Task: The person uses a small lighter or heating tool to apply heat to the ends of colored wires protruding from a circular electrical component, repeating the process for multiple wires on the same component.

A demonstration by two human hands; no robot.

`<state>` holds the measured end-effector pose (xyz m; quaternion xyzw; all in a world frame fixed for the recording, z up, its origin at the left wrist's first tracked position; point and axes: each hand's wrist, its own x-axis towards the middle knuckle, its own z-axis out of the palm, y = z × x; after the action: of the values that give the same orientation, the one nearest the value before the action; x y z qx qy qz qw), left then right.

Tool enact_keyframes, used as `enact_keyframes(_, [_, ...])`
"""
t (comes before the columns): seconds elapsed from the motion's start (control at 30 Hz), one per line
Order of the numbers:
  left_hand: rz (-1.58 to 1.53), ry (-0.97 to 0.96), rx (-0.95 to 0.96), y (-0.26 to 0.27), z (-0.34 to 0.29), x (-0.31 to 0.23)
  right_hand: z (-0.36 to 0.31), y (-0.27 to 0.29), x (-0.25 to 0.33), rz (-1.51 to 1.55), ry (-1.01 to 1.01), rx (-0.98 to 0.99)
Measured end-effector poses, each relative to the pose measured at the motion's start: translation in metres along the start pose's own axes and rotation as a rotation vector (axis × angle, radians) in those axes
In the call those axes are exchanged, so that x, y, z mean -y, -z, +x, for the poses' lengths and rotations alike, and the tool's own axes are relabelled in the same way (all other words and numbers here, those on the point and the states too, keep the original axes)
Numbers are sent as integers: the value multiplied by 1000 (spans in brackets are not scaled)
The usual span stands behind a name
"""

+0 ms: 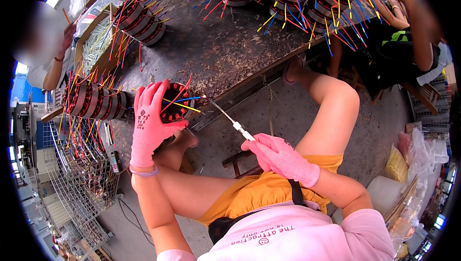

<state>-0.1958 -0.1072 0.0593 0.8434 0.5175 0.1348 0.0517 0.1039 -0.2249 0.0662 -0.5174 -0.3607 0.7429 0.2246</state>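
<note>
My left hand (151, 117), in a pink glove, grips the near side of a motor stator (174, 113), thumb along its lower edge and fingers over its left side. The stator has a dark red wound face with red, blue and yellow wires sticking out, and it lies at the table's edge. My right hand (278, 155), also gloved in pink, is closed round the white handle of a slim torch-like tool (237, 126). Its thin metal tube points up and left towards the wire ends. A small bright glow shows just beyond the tip, beside the stator.
More wired stators stand on the worn dark table (211, 45): a row (96, 99) at left, another (141, 23) behind, several at the back. A box of pale sleeves (96, 45) sits at left. Wire baskets (72, 179) stand lower left. Co-workers sit left and right.
</note>
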Motion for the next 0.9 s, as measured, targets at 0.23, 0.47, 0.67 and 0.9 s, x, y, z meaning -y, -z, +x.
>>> enact_keyframes(0.23, [-18,-19,-11,3,-1,1,-2,1,2,38,-21,-24])
enact_keyframes(0.47, [-18,-55,46,13,4,-5,4,3,-8,11,60,-46])
enact_keyframes(0.67, [-31,-143,109,17,8,3,6,0,0,64,13,-40])
enact_keyframes(0.9, [-10,-165,134,19,10,5,8,3,2,44,-17,-26])
